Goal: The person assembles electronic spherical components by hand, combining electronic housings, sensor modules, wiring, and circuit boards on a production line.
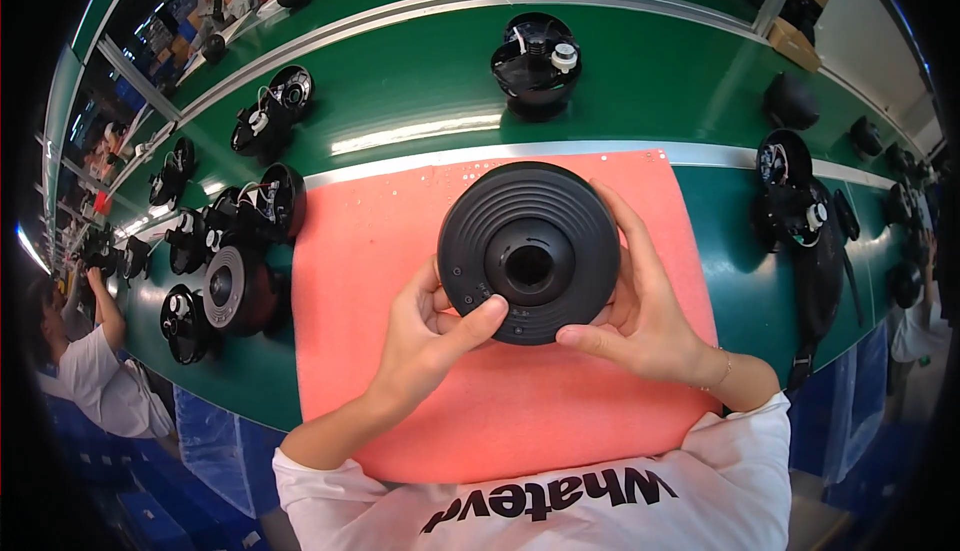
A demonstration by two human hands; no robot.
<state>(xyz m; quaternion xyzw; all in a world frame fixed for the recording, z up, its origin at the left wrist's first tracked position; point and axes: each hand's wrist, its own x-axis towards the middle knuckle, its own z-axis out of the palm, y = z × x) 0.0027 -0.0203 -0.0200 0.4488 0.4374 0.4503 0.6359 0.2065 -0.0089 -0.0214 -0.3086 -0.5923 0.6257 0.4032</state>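
I hold a round black plastic part [528, 251] with concentric ridges and a central hole above a salmon-pink mat [380, 251]. My left hand [428, 336] grips its lower left edge, thumb pressed on the face near the rim. My right hand [640, 301] cups its right side, with fingers curled behind the rim and the thumb on the lower edge. Both hands share the part, which faces up toward me.
A green conveyor belt [420, 81] runs behind the mat and carries a black housing [536, 63] with a white fitting. Several black housings [240, 251] crowd the left of the mat; more black parts [805, 221] lie to the right. A person [85, 351] works at far left.
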